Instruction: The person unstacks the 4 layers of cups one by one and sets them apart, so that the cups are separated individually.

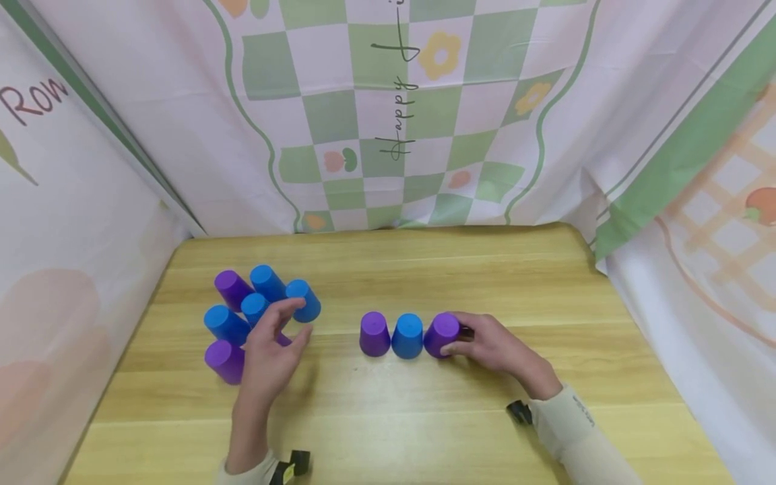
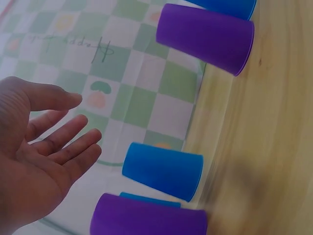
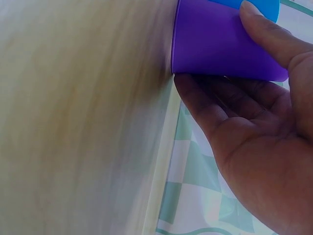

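Three upside-down cups stand in a row at mid-table: a purple cup (image 1: 374, 335), a blue cup (image 1: 407, 336) and a second purple cup (image 1: 440, 334) on the right. My right hand (image 1: 494, 342) grips that right-hand purple cup from its right side, thumb in front. In the right wrist view its thumb lies along the purple wall (image 3: 215, 41) and the other fingers are beneath. My left hand (image 1: 273, 353) hovers with parted, relaxed fingers and an empty palm, partly covering the cluster. Nearest its fingertips is a blue cup (image 1: 306, 303).
At the left, several more upturned cups make a cluster, among them a purple cup (image 1: 225, 360), a blue cup (image 1: 227, 325) and a farther purple cup (image 1: 233, 289). A patterned curtain (image 1: 406, 121) hangs behind the wooden table (image 1: 388, 431), with more cloth on both sides.
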Tool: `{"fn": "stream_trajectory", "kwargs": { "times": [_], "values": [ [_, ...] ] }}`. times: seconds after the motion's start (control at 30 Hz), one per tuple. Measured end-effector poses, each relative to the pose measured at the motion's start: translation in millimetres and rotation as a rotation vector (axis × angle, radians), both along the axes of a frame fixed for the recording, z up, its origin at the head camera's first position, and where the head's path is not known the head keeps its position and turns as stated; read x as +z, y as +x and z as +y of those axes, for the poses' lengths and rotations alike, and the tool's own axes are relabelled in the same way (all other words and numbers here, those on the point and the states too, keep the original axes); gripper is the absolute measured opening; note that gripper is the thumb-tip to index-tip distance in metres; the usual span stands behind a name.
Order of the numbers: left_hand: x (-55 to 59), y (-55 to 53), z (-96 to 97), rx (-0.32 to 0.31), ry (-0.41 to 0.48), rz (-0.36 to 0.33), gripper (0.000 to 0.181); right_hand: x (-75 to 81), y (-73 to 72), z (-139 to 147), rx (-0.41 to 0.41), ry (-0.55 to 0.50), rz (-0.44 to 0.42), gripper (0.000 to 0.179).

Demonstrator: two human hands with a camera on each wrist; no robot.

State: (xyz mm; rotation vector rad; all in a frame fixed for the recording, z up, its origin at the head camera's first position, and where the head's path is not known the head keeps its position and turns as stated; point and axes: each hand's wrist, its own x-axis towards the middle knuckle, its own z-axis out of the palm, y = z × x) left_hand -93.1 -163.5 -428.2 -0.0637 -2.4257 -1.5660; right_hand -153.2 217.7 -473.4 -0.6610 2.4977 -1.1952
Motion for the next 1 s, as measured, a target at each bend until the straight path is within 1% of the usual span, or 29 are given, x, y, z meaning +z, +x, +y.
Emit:
{"fn": "stream_trajectory", "kwargs": {
  "times": [0.17,0.3,0.4,0.63,0.73,0.9,1.0],
  "values": [
    [-3.8,-3.1,8.2,-0.036,0.003,0.003,0.041,-0.5,-0.5,0.1,0.002,0.009,0.004,0.035],
    [-5.7,-4.9,14.6,-0.064,0.013,-0.033,0.041,0.0,-0.6,0.1,0.002,0.011,0.007,0.035],
    [-6.7,-5.4,19.8,-0.073,0.011,-0.066,0.041,0.5,-0.4,-0.1,-0.001,0.012,0.007,0.035],
    [-9.5,-6.2,31.8,-0.124,0.009,-0.107,0.045,0.7,0.3,-0.4,0.001,0.008,-0.002,0.034],
    [-12.8,-7.9,35.8,-0.149,0.010,-0.119,0.046,1.4,0.6,-0.8,-0.004,0.008,-0.012,0.034],
    [-17.3,-10.7,39.9,-0.180,0.013,-0.191,0.051,1.1,0.5,-0.9,0.000,0.010,-0.007,0.035],
    [-19.3,-12.2,41.7,-0.199,0.008,-0.208,0.055,1.3,0.0,-0.8,0.007,0.006,-0.005,0.035]
  ]
}}
